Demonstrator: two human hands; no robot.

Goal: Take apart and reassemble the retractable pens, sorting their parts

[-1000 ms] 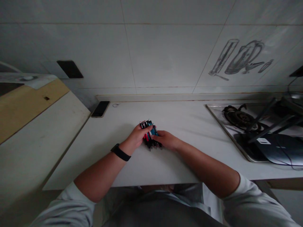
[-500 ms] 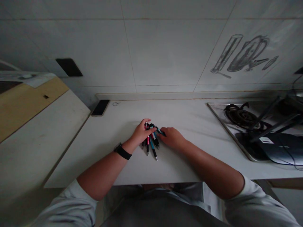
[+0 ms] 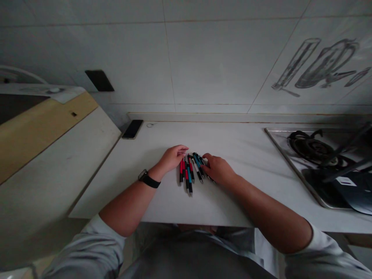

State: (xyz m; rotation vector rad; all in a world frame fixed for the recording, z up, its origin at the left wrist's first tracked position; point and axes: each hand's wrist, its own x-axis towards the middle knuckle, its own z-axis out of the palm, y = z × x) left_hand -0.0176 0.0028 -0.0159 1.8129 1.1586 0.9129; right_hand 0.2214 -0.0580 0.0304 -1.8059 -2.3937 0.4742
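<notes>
Several red and teal pens (image 3: pixel 190 170) lie side by side on the white counter (image 3: pixel 232 147), tips toward me. My left hand (image 3: pixel 172 157), a black watch on its wrist, rests at the pens' left edge with fingers stretched out and touching the top ends. At their right edge sits my right hand (image 3: pixel 217 169), fingers loosely curled over the rightmost pens, some of which it hides.
A dark phone (image 3: pixel 132 129) lies at the counter's back left corner. A gas hob (image 3: pixel 319 155) with a burner sits at the right, with a dark flat object (image 3: pixel 356 192) on it. A lower wooden surface (image 3: pixel 43 128) stands at the left. A tiled wall is behind.
The pens were gathered in a bundle between both hands; they have been laid down and spread flat on the counter. Both hands have opened away from the bundle.
</notes>
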